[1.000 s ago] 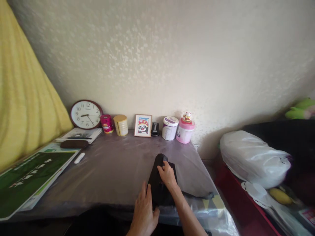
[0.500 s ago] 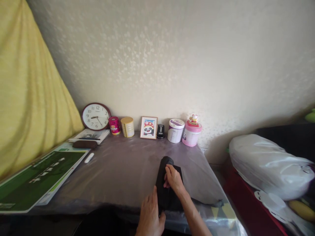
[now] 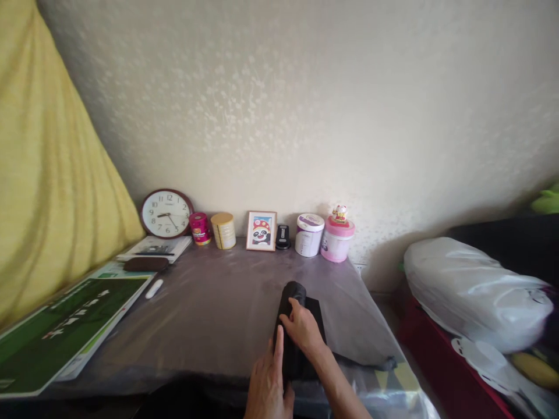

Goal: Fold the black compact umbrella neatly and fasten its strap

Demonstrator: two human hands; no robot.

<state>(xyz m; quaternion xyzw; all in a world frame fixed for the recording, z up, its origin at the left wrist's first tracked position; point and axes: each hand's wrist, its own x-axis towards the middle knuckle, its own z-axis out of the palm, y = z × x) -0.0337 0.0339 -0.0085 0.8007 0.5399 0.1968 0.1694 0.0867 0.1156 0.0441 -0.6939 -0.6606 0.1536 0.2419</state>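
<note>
Black bundle (image 3: 292,362), likely light, soft, best held mid-length. Left hand (image 3: 268,378), thumb spread, touches it at seven o'clock; right hand (image 3: 304,330) rests atop, grip unclear.

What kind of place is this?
It looks like a room in someone's home: there's a yellow curtain, a round clock and a table with a framed panda picture on it.
</note>
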